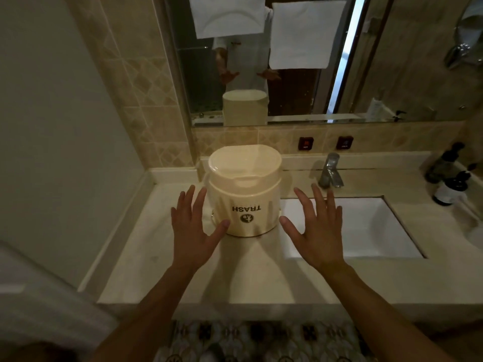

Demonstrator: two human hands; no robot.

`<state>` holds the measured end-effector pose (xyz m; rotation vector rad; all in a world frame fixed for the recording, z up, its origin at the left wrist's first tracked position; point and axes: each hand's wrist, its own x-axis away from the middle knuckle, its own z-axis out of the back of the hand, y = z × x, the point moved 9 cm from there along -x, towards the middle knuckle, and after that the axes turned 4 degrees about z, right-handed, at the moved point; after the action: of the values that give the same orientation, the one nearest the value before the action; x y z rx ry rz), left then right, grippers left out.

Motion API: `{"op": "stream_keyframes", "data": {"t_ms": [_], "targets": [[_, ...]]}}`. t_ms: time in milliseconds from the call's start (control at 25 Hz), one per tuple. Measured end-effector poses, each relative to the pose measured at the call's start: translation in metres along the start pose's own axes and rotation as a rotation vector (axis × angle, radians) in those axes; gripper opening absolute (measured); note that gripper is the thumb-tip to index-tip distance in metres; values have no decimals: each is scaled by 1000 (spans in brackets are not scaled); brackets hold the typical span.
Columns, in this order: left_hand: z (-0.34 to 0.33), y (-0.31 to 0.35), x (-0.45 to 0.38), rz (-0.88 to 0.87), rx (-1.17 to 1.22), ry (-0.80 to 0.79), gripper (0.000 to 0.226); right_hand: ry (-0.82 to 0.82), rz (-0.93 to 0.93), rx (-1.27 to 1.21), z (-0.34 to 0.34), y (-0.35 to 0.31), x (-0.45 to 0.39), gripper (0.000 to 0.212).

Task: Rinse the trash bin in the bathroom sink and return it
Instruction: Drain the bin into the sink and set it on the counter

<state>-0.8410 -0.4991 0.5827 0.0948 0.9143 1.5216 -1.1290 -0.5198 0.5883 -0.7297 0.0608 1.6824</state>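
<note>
We are flanking trash bin point(244, 195), lid on, standing on bench point(156, 257) left of sink point(366, 226). Left hand point(192, 231) and right hand point(317, 231) spreading wide grip, holding nothing, ready for two-sided lift.

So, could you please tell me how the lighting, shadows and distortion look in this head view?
In the head view the light is dim and warm; the sink basin is the brightest patch. Both arms throw soft shadows on the counter, below the left hand and right hand. The wide lens bows the counter edges, and the bottles at right look soft. The trash bin label stays readable.
</note>
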Motion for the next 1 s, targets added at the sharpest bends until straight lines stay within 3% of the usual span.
{"op": "stream_keyframes", "data": {"t_ms": [400,1000], "targets": [[31,18,37,-115,-91,68,88,-23,-52,45,15,-13,40,74],[44,-15,37,-155,-34,-5,89,-17,-99,105,7,-48,48,73]]}}
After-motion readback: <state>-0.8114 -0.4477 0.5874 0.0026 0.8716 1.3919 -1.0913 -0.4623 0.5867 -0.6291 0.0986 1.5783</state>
